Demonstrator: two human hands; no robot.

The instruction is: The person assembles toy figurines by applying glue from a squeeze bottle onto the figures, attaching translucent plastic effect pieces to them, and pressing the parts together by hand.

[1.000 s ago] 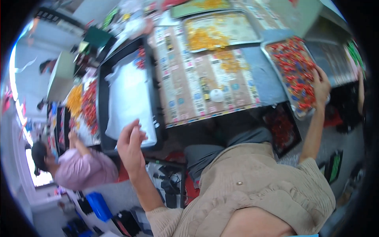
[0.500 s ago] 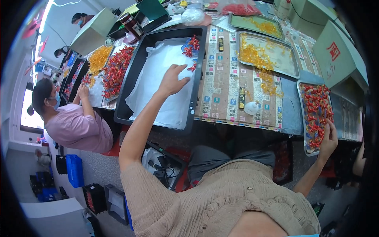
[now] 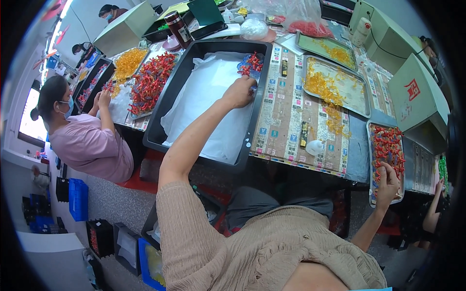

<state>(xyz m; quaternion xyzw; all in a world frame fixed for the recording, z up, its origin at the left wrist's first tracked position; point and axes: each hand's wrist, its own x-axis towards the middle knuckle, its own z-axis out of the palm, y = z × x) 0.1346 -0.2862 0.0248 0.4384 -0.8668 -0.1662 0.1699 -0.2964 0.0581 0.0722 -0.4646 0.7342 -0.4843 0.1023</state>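
Observation:
My left hand point(image 3: 239, 92) reaches into a large black tray point(image 3: 156, 127) lined with white paper point(image 3: 208, 97). Its fingers are curled at the tray's far right corner, touching a small heap of red pieces point(image 3: 251, 63). I cannot see anything held inside the hand. My right hand point(image 3: 388, 182) rests on the near end of a metal tray point(image 3: 372, 165) filled with red pieces point(image 3: 388, 145), fingers gripping the tray's edge.
A patterned mat point(image 3: 286, 111) covers the table between the trays. Two metal trays of yellow pieces point(image 3: 326, 83) lie beyond it. A person in a pink top point(image 3: 87, 140) works at trays of red and yellow pieces point(image 3: 145, 80) on the left. Green boxes point(image 3: 412, 92) stand right.
My left hand has moved farther across the black tray, from the white paper to the red pieces in the corner. My right hand stays at the red-filled tray.

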